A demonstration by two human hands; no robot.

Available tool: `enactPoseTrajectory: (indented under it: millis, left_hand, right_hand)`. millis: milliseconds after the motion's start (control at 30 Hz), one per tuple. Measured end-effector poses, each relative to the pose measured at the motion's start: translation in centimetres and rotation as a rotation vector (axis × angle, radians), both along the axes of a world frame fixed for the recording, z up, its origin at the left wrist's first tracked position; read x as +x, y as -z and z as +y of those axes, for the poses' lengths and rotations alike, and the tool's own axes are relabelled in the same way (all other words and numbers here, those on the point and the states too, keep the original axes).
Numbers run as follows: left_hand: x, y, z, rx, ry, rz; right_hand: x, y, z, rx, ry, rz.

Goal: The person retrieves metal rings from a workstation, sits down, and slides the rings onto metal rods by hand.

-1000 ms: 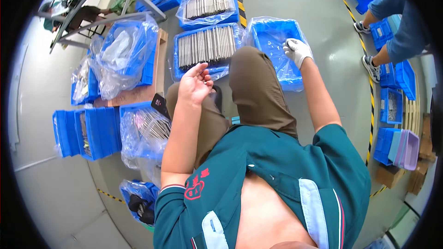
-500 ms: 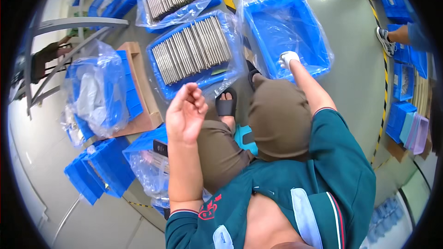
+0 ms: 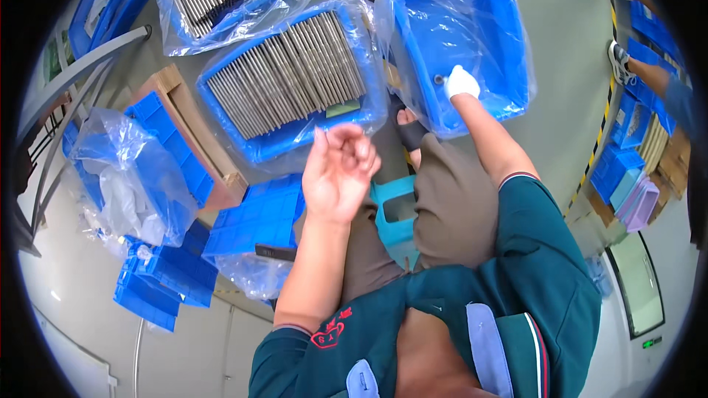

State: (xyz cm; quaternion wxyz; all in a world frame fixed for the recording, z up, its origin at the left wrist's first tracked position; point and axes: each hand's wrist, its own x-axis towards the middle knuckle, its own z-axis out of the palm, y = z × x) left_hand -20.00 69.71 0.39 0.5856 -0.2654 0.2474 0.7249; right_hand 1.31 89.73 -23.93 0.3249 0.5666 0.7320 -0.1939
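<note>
Dark teal shirt (image 3: 549,254), short sleeves (image 3: 525,203); red emblem (image 3: 327,336); pale blue tabs (image 3: 488,346); white-red stripe (image 3: 536,357). Brown trousers (image 3: 457,206). Dark sandal (image 3: 411,134). Right hand (image 3: 464,82): white glove (image 3: 462,88).

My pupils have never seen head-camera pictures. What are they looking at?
There is no machine: these are a person's two hands, seen from above by a fisheye camera worn on the head, which bends straight edges. The bare left hand, fingers curled, shows nothing in it and is near a blue bin of metal rods. Beside that, on the grey floor, stands a plastic-lined bin; the white-gloved right hand reaches into it. Whether it grips the small round object there is unclear.
</note>
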Motion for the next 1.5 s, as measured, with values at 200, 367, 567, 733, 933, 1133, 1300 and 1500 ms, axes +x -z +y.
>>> enactPoseTrajectory:
  millis: [200, 367, 567, 733, 933, 1133, 1300, 1500]
  left_hand:
    - [-0.2, -5.6, 2.7, 0.26, -0.103, -0.143]
    - [-0.8, -16.1, 4.1, 0.208, -0.062, -0.116]
    - [-0.9, -28.1, 3.4, 0.238, 0.02, -0.012]
    - [-0.2, -32.1, -1.2, 0.127, 0.148, -0.112]
    - [2.9, -34.5, -4.5, -0.056, 0.807, 0.229]
    - [4.5, -39.5, -4.6, 0.165, 0.863, 0.29]
    - [3.4, -41.6, -3.0, 0.109, 0.793, 0.101]
    - [4.7, -41.0, 2.2, 0.315, 0.819, 0.023]
  right_hand:
    - [-3.1, -18.6, 0.7, 0.24, -0.043, 0.754]
    - [-9.0, -43.0, -5.2, 0.239, -0.357, 1.148]
    - [-10.8, -52.7, -9.4, 0.29, -0.429, 1.183]
    - [-9.4, -58.6, -13.5, 0.17, -0.433, 1.011]
    - [-4.8, -66.0, -19.2, 0.295, 0.056, 1.058]
    - [-3.2, -69.6, -19.7, 0.446, 0.053, 1.203]
    - [-3.2, -70.6, -17.5, 0.575, -0.138, 1.276]
    - [-0.3, -70.4, -13.9, 0.514, -0.002, 1.372]
